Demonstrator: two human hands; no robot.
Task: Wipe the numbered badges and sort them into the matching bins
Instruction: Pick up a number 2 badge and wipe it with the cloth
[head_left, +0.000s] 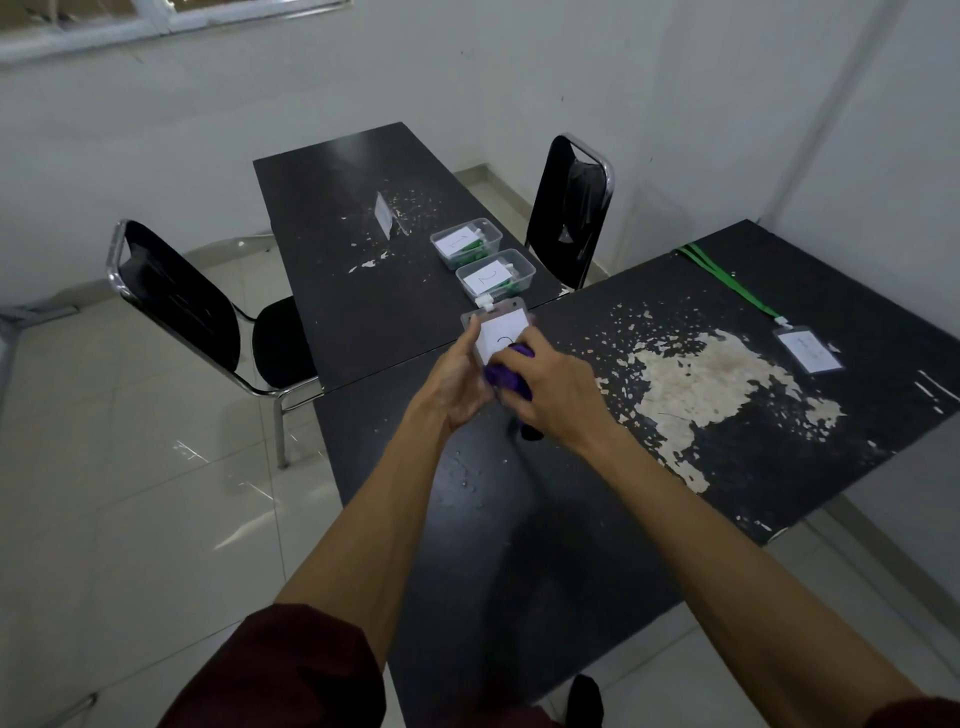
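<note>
Wiping: the right hand (558, 400) grips a bunched purple cloth (506, 376), fingers curled round it; the cloth is pressed on the lower face of the badge (496, 332)
Left hand: the left hand (457, 384) holds the badge by its left edge; the thumb lies up along that edge
Badge: a clear holder with a white card, raised above the near table (519, 519), between the two hands; a white clip shows at its top; the cloth covers part of the number, so it cannot be read
Bins: the bin marked 2 (531, 270) sits just beyond the gripped badge; the bin marked 1 (497, 240) is just behind it, farther from the hands; both are clear tubs showing green and white under paper labels
Second badge: the second badge (808, 351) lies flat well to the right of the right hand; its green lanyard (727, 280) trails away from the hands
Table top: black; a worn pale patch (701, 384) lies just right of the right hand
Chairs: one black chair (182, 312) stands left of the left hand; another chair (569, 208) stands beyond the bins
</note>
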